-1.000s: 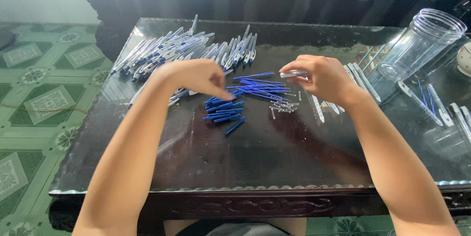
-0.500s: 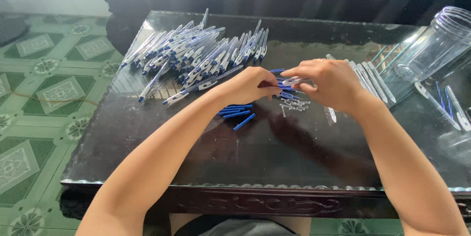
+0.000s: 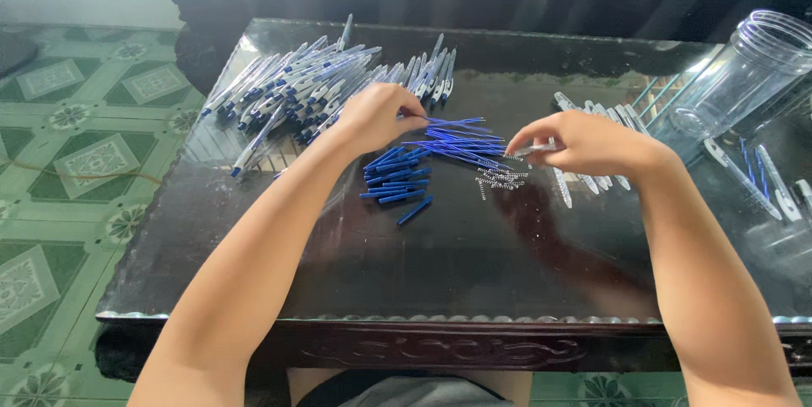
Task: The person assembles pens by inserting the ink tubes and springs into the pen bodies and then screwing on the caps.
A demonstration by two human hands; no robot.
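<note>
We see a dark glossy desk (image 3: 440,272) bearing a clear plastic jar (image 3: 744,68) on its side at the right and a heap of pens (image 3: 313,85) at the back left. Our left hand (image 3: 376,115) pinches a thin blue refill (image 3: 457,123) from the pile of refills (image 3: 461,146). Our right hand (image 3: 588,143) has its fingers closed on a pale pen barrel (image 3: 533,150), above small springs (image 3: 501,178).

A thin blue ink refill (image 3: 452,122) lies flat at the frame's centre, and a clear pen barrel (image 3: 534,150) sits level right of it.
</note>
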